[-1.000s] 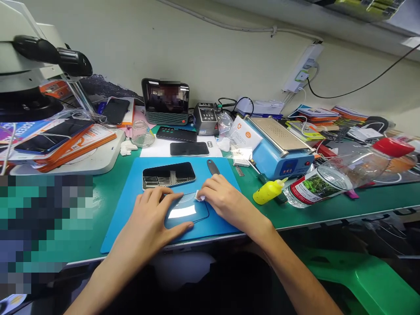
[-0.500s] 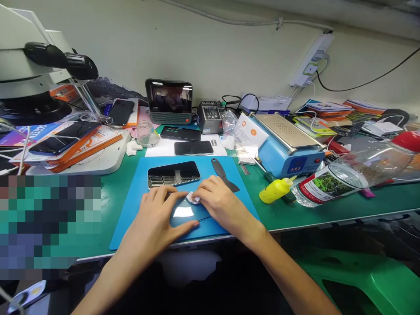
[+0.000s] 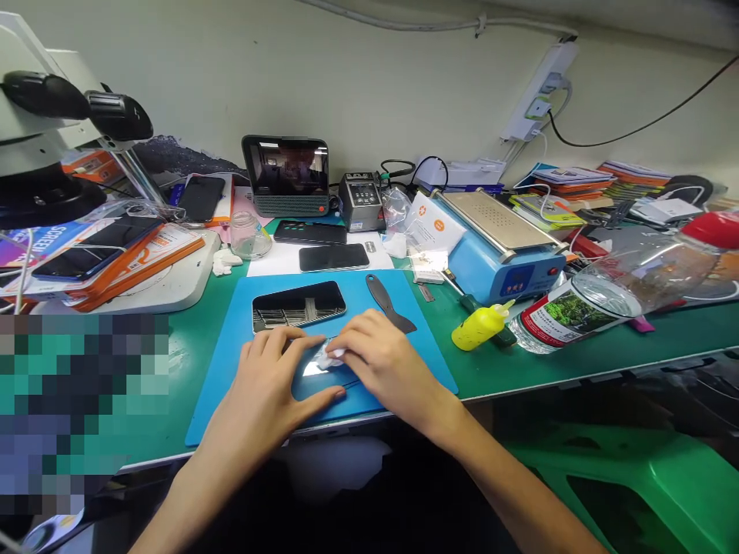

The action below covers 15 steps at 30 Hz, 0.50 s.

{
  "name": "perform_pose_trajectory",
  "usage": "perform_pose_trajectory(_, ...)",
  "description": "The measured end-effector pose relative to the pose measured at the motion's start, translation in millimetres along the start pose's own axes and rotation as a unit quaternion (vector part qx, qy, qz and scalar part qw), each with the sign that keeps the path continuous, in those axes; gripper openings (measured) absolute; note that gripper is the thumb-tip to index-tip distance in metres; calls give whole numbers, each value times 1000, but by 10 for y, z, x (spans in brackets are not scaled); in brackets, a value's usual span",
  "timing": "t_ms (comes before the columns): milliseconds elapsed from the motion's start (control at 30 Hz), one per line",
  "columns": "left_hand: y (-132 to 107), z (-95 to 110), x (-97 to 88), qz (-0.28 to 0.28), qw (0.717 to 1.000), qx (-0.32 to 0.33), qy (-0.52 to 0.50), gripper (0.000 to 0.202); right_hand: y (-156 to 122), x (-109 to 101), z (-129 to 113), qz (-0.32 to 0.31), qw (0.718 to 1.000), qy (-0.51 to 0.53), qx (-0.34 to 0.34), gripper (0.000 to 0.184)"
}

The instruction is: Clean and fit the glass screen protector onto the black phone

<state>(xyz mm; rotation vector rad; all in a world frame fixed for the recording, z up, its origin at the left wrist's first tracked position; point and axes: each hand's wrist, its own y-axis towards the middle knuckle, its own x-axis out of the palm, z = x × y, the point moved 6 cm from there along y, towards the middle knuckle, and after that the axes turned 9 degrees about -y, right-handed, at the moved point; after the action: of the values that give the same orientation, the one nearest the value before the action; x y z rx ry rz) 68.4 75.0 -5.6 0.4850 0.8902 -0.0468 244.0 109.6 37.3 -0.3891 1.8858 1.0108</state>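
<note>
On the blue mat [image 3: 231, 385] lies a thin, clear sheet that looks like a glass screen panel [image 3: 312, 371], its surface catching a bright reflection. My left hand [image 3: 277, 369] braces it, with the index finger along the far edge and the thumb along the near edge. Between the fingertips of my right hand [image 3: 381, 354] is a crumpled white tissue [image 3: 330, 358], pressed on the sheet's surface. Just beyond my hands rests a phone [image 3: 300, 305] with a dark, reflective face. A grey plastic scraper [image 3: 386, 300] lies on the mat to its right.
A yellow squeeze bottle [image 3: 480, 327] and a large tilted plastic bottle [image 3: 577, 315] stand right of the mat, before a blue heating plate machine [image 3: 502, 246]. At left are a microscope [image 3: 51, 131] and stacked boxes [image 3: 132, 265]. Another phone [image 3: 333, 257] lies behind the mat.
My right hand has slid the tissue slightly left and toward me across the sheet. My left hand keeps its hold. The whole view has shifted a little.
</note>
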Motion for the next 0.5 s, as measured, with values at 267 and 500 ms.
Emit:
perform_pose_trajectory(267, 12, -8, 8, 3, 1000, -8, -6, 57, -215, -148, 54, -73, 993, -89, -22, 21)
perform_pose_trajectory(500, 20, 12, 17, 9, 1000, -5, -6, 59, -125, -194, 76, -9, 996, -88, 16, 21)
